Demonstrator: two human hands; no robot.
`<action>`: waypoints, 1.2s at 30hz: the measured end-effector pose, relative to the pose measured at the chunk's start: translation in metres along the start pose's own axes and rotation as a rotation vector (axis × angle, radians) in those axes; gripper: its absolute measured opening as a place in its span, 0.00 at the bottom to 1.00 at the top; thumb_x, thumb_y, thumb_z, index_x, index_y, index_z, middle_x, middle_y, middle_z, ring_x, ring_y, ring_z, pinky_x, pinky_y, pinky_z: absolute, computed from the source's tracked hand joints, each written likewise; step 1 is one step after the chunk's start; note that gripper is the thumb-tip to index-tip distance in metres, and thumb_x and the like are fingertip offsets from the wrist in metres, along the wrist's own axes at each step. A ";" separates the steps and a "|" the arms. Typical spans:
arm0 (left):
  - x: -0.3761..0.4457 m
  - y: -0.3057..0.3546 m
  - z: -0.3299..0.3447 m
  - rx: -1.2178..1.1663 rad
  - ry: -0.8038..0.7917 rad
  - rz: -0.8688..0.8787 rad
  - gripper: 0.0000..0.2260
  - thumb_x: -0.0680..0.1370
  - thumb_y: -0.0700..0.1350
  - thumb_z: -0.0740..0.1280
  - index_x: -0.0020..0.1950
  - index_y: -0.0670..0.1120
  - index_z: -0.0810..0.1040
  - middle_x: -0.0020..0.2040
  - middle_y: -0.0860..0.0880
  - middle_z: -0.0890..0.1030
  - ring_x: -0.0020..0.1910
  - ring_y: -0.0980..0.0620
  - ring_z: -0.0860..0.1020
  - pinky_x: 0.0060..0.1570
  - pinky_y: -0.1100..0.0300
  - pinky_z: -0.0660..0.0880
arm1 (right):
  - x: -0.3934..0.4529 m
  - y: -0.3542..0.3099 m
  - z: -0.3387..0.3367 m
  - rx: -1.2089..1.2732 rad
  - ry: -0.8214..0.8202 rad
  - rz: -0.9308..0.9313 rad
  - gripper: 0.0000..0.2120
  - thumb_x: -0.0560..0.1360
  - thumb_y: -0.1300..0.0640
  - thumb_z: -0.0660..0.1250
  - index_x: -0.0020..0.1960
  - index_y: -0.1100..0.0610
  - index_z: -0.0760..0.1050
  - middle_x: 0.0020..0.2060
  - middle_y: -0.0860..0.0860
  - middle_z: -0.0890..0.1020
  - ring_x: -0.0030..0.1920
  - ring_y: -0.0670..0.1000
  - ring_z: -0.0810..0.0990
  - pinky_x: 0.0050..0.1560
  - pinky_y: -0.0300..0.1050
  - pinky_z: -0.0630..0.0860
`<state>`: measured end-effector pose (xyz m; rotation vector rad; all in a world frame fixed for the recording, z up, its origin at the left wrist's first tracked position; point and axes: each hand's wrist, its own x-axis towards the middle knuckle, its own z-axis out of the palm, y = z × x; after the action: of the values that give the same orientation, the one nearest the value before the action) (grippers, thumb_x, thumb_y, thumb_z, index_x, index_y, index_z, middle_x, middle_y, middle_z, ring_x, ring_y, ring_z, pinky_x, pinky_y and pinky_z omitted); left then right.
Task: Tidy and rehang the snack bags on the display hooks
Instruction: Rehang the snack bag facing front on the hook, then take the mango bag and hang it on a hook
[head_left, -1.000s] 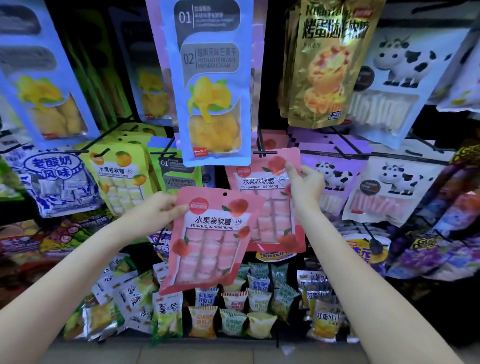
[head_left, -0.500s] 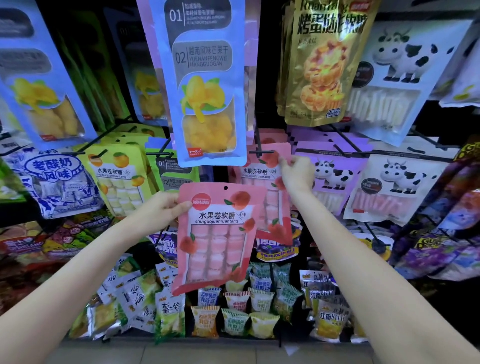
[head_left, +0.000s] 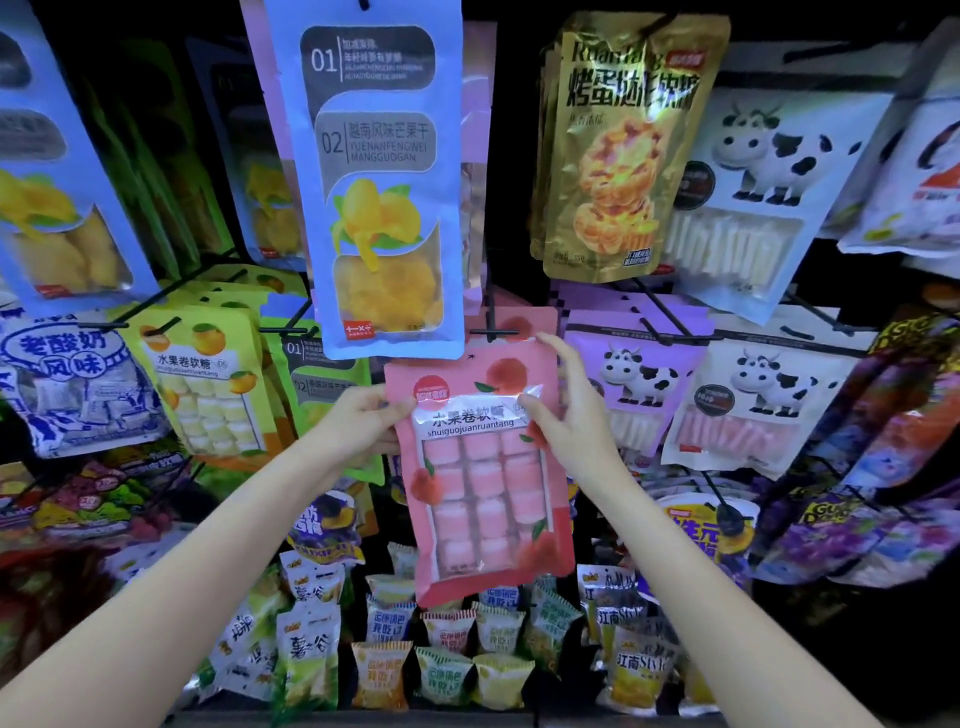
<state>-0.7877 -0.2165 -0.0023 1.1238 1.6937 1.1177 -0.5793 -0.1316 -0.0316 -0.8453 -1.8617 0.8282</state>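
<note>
Snack-crowded display rack fills the frame; at centre, pink peach candy bag (head_left: 488, 467) is pinched at its left edge by left hand (head_left: 358, 423) and at its upper right by right hand (head_left: 569, 410), top just under black hook (head_left: 488, 332), below blue mango bag (head_left: 382, 176).

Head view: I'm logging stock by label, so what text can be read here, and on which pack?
"shuiguojuanruantang": pink peach bag, gripped by both the left hand and right hand.
"01", "02", "YUENANFENGWEI MANGGUOGAN": blue mango bag.
"Ruantang": gold egg-tart bag.
"shuiguojuanruantang", "05": yellow bag.
"Style": small packs at the bottom.
Cow bags: print too small to read.
</note>
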 end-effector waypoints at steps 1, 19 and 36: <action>0.003 0.004 0.005 -0.034 0.017 0.010 0.06 0.80 0.43 0.62 0.49 0.45 0.78 0.38 0.48 0.82 0.32 0.57 0.81 0.39 0.63 0.78 | 0.002 -0.001 -0.002 -0.064 0.031 -0.036 0.26 0.75 0.63 0.65 0.67 0.42 0.65 0.59 0.48 0.74 0.52 0.43 0.75 0.59 0.38 0.68; 0.024 0.015 0.034 -0.125 0.133 0.006 0.05 0.80 0.40 0.61 0.46 0.47 0.74 0.38 0.47 0.78 0.36 0.51 0.78 0.31 0.67 0.77 | 0.028 -0.001 -0.002 -0.289 0.086 -0.042 0.21 0.78 0.69 0.56 0.67 0.56 0.71 0.51 0.53 0.64 0.45 0.47 0.70 0.52 0.37 0.69; 0.046 0.003 0.034 -0.051 0.238 -0.014 0.09 0.78 0.38 0.64 0.58 0.41 0.74 0.51 0.39 0.80 0.45 0.43 0.80 0.47 0.52 0.79 | 0.036 -0.003 0.004 -0.677 -0.079 0.046 0.21 0.78 0.64 0.52 0.68 0.50 0.67 0.60 0.55 0.62 0.43 0.57 0.69 0.35 0.45 0.61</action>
<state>-0.7688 -0.1642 -0.0155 0.9760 1.8399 1.3206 -0.5966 -0.1045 -0.0148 -1.2790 -2.2332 0.2394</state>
